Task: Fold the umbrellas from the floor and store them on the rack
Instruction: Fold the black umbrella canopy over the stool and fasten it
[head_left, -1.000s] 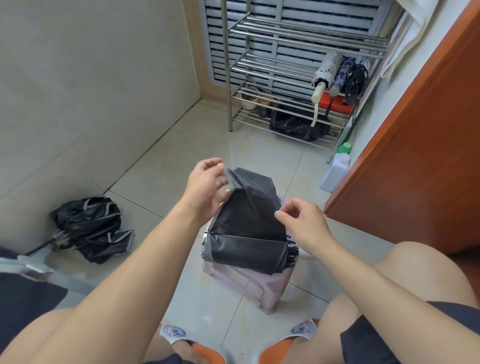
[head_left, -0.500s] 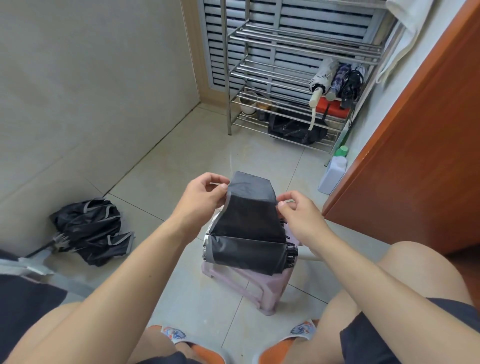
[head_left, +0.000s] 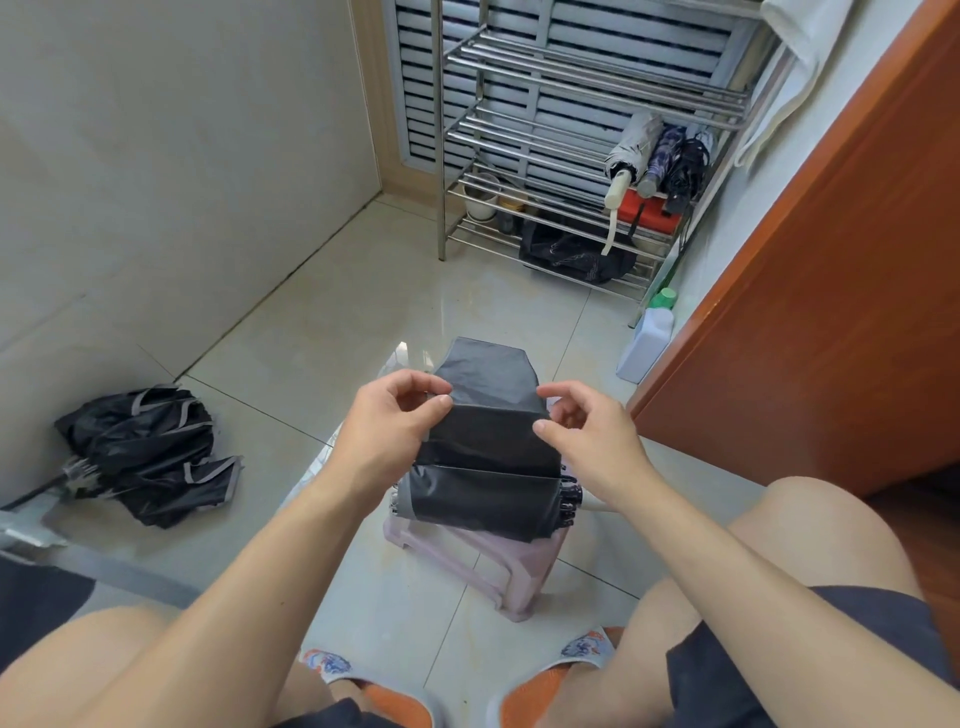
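A black folding umbrella (head_left: 488, 467) lies across a small pink stool (head_left: 498, 566) in front of me, its canopy partly pleated into flat panels. My left hand (head_left: 395, 421) pinches the left edge of a raised canopy panel. My right hand (head_left: 582, 431) pinches the right edge of the same panel. A second black umbrella with grey trim (head_left: 150, 457) lies crumpled on the floor at the left by the wall. The steel rack (head_left: 587, 98) stands at the back, with three folded umbrellas (head_left: 654, 156) leaning on a middle shelf at its right end.
A white bottle with a green cap (head_left: 649, 338) stands on the floor beside an orange-brown door (head_left: 831, 291). A dark bag (head_left: 571, 254), a red box (head_left: 649, 215) and pots sit on the rack's low shelves. My knees and sandals fill the lower view.
Both hands have come lower and closer to me, taking hold of the panel's two side edges. The raised canopy panel is now pulled flatter and lower over the umbrella.
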